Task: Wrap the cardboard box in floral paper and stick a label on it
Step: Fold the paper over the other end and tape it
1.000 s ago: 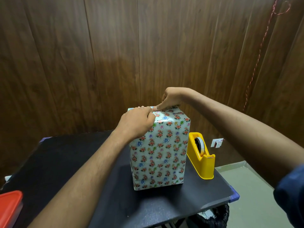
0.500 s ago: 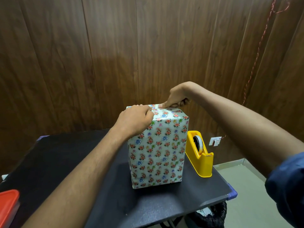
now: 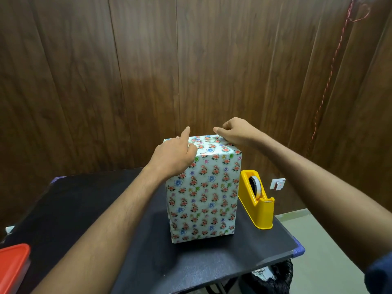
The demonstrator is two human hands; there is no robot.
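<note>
My left hand (image 3: pixel 174 157) covers the box's (image 3: pixel 203 192) near-left top corner, index finger extended and the rest loosely curled on the paper, while my right hand (image 3: pixel 234 132) sits at the far top edge with fingers curled; whether it pinches the paper I cannot tell, and the fold beneath it is hidden. The box stands upright on the worktop (image 3: pixel 89 211), long axis vertical, one broad floral face toward me, a yellow tape dispenser (image 3: pixel 257 200) just beside it on the right. A red lid (image 3: pixel 12 266) is cut off at the lower left.
</note>
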